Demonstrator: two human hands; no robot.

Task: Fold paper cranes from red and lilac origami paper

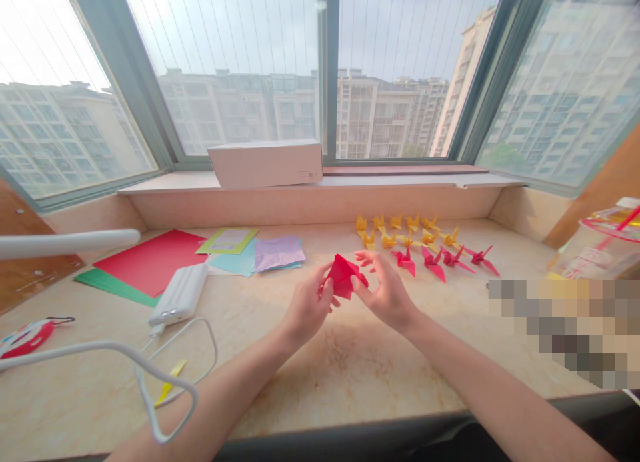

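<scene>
A partly folded piece of red origami paper (344,275) is held up over the middle of the counter. My left hand (311,297) pinches its left side between thumb and fingers. On the other side my right hand (383,287) has its thumb pressed against the paper's right edge, with its fingers curved and spread behind. Just beyond my right hand several red paper cranes (434,262) stand in a row. Behind those are two rows of yellow paper cranes (395,222).
At left lie red paper sheets (155,259), green sheets (117,287) and small purple paper squares (279,254). A white power bank (180,292) with a looping cable (165,342) sits nearer. A white box (267,164) rests on the sill; a plastic cup (595,245) stands right.
</scene>
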